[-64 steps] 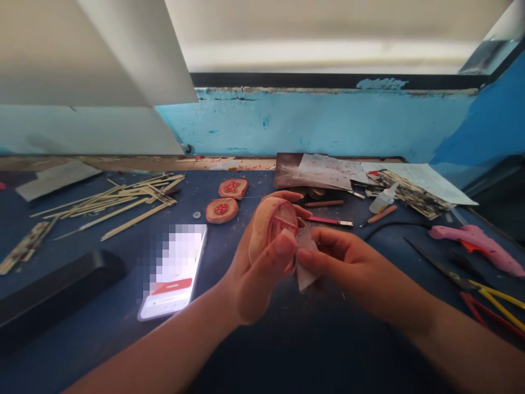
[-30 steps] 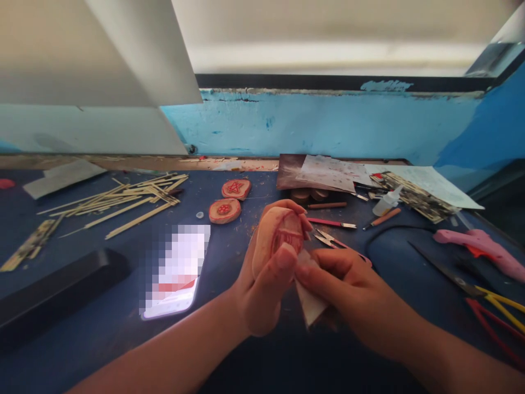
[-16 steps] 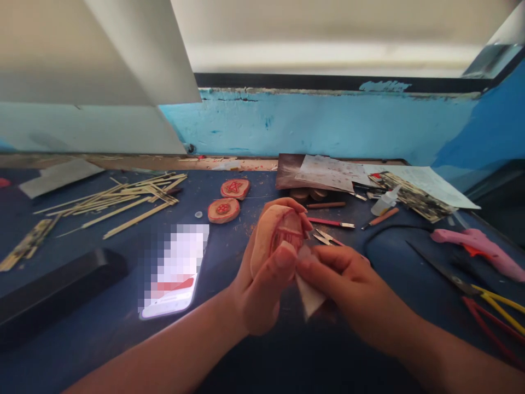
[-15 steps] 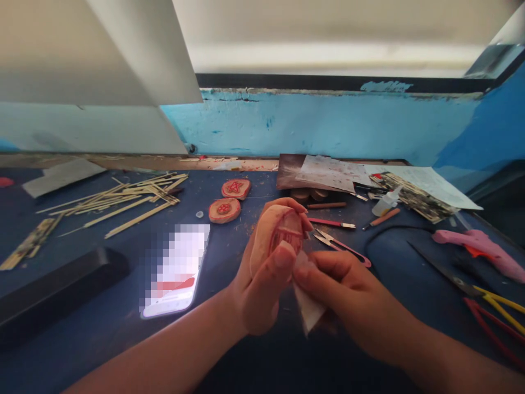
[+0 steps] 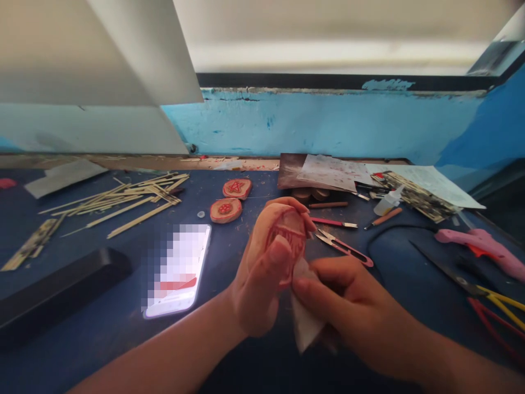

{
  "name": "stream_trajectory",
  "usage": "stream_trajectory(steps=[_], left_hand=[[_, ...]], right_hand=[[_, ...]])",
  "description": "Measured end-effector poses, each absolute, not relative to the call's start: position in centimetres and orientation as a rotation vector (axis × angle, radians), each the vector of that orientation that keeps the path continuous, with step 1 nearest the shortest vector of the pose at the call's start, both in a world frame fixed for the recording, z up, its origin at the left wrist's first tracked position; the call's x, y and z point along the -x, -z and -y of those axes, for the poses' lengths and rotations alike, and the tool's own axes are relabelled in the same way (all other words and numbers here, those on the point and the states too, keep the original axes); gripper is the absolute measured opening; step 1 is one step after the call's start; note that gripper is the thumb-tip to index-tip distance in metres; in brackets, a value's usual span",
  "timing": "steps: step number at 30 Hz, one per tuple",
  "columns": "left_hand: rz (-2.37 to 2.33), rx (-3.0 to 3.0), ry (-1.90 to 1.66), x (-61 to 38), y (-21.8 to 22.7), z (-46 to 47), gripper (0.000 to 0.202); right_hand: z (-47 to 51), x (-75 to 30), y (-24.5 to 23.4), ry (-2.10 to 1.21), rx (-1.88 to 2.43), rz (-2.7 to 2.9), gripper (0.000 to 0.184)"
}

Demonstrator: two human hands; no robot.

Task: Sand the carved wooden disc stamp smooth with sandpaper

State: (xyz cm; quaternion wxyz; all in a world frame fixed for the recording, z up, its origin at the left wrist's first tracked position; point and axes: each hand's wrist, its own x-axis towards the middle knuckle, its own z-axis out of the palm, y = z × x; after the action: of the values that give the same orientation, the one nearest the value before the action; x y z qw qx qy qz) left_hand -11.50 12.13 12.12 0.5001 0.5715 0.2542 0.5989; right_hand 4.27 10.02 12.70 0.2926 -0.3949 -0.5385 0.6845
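My left hand point(image 5: 260, 290) is wrapped around a wood piece point(image 5: 262, 241), held tilted above the table with a carved, red-coloured design facing right. The thumb lies across the carving. Between the thumb and fingers of my right hand point(image 5: 328, 287) is a folded piece of pale paper point(image 5: 302, 323), pressed at the lower right edge of the wood; its lower corner hangs down. Just beyond lie two flat wooden rounds with red carving, one with a star point(image 5: 237, 189) and the other with a flower-like shape point(image 5: 225, 210).
A lit phone point(image 5: 180, 273) and a black bar point(image 5: 61, 290) lie at left, with thin wooden sticks point(image 5: 131, 200) behind. At right are thread snips point(image 5: 344, 247), a red-handled cutter point(image 5: 332, 222), a glue bottle point(image 5: 388, 202), a pink glue gun point(image 5: 478, 243) and large scissors point(image 5: 467, 284).
The folded paper and my right hand have shifted slightly down along the wood's edge. The carved face has turned a little more into view. My left hand keeps its hold.
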Motion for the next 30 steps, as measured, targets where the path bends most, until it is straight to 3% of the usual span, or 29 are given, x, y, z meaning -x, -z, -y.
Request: stream_trajectory(steps=[30], left_hand=[[-0.586, -1.249, -1.36, 11.53, -11.77, -12.39, 0.043]], right_hand=[[-10.1, -4.3, -12.81, -1.797, 1.043, 1.464, 0.046]])
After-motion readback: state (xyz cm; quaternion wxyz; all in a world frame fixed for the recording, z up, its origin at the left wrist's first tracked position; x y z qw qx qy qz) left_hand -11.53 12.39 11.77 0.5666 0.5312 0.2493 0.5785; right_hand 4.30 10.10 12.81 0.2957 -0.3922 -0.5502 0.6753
